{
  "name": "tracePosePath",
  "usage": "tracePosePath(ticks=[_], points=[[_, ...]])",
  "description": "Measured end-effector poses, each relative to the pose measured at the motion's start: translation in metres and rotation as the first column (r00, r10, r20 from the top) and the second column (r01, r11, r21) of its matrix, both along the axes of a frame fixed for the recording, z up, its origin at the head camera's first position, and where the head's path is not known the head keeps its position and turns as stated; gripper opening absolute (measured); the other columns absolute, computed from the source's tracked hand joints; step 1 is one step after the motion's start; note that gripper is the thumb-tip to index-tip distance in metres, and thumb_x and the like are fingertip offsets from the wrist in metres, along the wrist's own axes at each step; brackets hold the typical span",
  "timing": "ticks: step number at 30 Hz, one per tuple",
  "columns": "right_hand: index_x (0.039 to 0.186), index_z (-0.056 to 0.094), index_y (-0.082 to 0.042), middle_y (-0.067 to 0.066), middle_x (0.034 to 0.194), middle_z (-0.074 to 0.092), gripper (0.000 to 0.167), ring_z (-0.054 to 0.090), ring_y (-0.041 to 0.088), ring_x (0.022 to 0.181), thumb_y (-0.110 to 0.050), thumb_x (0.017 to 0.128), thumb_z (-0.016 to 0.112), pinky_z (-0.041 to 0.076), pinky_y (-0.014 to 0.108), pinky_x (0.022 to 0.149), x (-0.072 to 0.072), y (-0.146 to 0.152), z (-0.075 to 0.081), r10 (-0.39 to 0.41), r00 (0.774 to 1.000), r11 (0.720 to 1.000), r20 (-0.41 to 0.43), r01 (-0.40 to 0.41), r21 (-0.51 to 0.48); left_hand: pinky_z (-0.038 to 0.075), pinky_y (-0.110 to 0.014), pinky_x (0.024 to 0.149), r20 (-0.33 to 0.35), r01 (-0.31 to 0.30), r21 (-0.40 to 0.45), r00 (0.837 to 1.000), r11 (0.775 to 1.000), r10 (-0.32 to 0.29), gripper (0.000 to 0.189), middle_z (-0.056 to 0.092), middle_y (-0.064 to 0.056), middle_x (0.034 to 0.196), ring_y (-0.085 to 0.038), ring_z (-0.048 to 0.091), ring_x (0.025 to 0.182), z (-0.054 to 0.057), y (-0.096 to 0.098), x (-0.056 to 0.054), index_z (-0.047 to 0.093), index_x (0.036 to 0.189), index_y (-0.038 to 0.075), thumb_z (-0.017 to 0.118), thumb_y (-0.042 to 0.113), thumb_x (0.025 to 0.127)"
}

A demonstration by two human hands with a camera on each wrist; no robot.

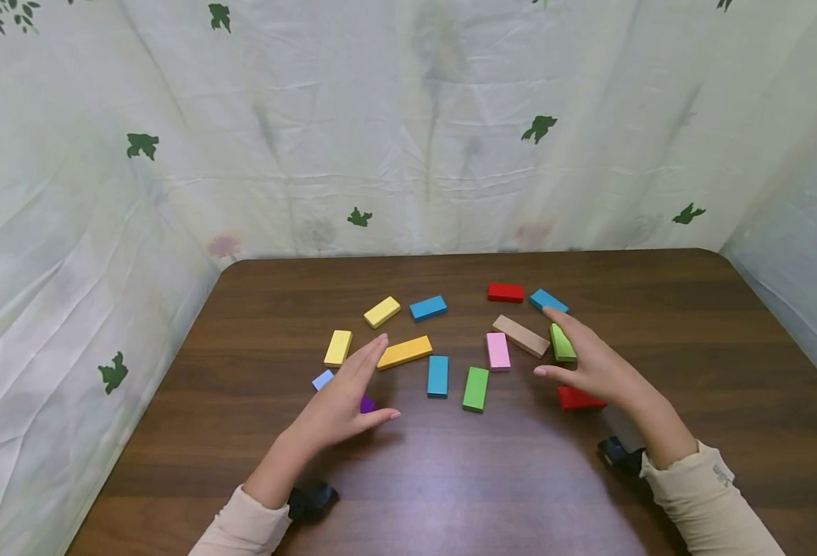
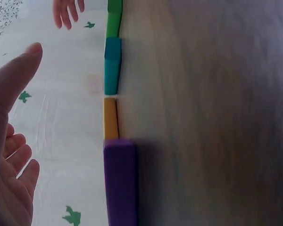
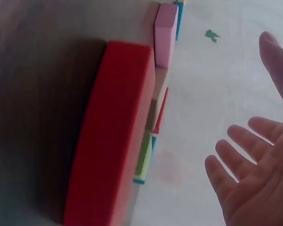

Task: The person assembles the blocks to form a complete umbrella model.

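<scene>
Above the left of the block group hovers my left hand [image 1: 339,400], fingers straight and thumb held apart, holding nothing. It partly hides a purple block [image 1: 367,405] and a light blue block [image 1: 322,379]; the purple block [image 2: 120,183] shows large in the left wrist view. An orange block [image 1: 405,352] lies by its fingertips. On the other side my right hand [image 1: 599,367] is also spread, with nothing in it. Beneath it are a red block [image 1: 579,398] and a green block [image 1: 562,344], both partly covered. A blue block [image 1: 548,300] lies just past its fingertips.
Between the hands lie a blue block [image 1: 438,377], a green block [image 1: 475,389], a pink block [image 1: 498,351] and a plain wooden block [image 1: 521,336]. Farther back are a red block [image 1: 505,293], a blue block [image 1: 428,308] and two yellow ones. A printed curtain [image 1: 408,139] hangs behind the brown table [image 1: 450,486].
</scene>
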State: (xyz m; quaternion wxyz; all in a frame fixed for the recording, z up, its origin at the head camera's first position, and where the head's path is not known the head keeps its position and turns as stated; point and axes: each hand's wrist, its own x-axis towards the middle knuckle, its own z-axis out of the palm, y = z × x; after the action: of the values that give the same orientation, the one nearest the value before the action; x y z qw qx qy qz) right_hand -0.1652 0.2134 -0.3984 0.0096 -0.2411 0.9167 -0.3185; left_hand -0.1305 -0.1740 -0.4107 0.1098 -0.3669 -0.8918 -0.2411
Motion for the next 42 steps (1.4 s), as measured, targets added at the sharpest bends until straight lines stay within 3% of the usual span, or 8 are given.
tracePosePath(ticks=[9, 20, 33, 42], points=[[0.142, 0.024, -0.009, 0.013, 0.141, 0.028, 0.087, 0.026, 0.034, 0.127, -0.042, 0.075, 0.069, 0.028, 0.054, 0.095, 0.0, -0.012, -0.008, 0.015, 1.0, 0.999, 0.021, -0.014, -0.035, 0.024, -0.036, 0.103, -0.003, 0.057, 0.028, 0.998, 0.998, -0.056, 0.097, 0.023, -0.009, 0.145, -0.02, 0.024, 0.13, -0.005, 0.015, 0.0, 0.017, 0.143, 0.004, 0.076, 0.034, 0.071], [0.138, 0.031, -0.004, 0.014, 0.138, 0.034, 0.079, 0.032, 0.031, 0.124, -0.035, 0.077, 0.07, 0.029, 0.049, 0.096, -0.003, -0.023, -0.016, 0.04, 0.996, 0.996, 0.076, -0.034, -0.084, 0.022, -0.031, 0.103, 0.052, 0.094, 0.047, 0.994, 0.994, -0.097, 0.088, 0.028, -0.013, 0.142, -0.018, 0.022, 0.131, -0.005, 0.037, -0.005, 0.022, 0.14, -0.001, 0.074, 0.027, 0.074], [0.138, 0.032, -0.002, 0.016, 0.136, 0.037, 0.073, 0.04, 0.034, 0.119, -0.021, 0.078, 0.07, 0.033, 0.047, 0.094, -0.011, -0.033, -0.026, 0.067, 0.994, 0.992, 0.081, -0.058, -0.11, 0.023, -0.031, 0.103, 0.188, 0.091, 0.037, 0.977, 0.995, -0.096, 0.078, 0.031, -0.008, 0.142, -0.016, 0.026, 0.129, -0.009, 0.058, -0.012, 0.025, 0.141, 0.005, 0.069, 0.026, 0.079], [0.138, 0.032, 0.0, 0.016, 0.141, 0.031, 0.072, 0.035, 0.03, 0.124, -0.016, 0.079, 0.069, 0.031, 0.043, 0.097, -0.015, -0.039, -0.031, 0.099, 0.989, 0.986, 0.106, -0.083, -0.147, 0.026, -0.032, 0.102, 0.263, 0.084, 0.058, 0.96, 0.995, -0.097, 0.074, 0.034, -0.009, 0.139, -0.018, 0.031, 0.127, -0.014, 0.072, -0.017, 0.029, 0.14, 0.006, 0.069, 0.026, 0.08]])
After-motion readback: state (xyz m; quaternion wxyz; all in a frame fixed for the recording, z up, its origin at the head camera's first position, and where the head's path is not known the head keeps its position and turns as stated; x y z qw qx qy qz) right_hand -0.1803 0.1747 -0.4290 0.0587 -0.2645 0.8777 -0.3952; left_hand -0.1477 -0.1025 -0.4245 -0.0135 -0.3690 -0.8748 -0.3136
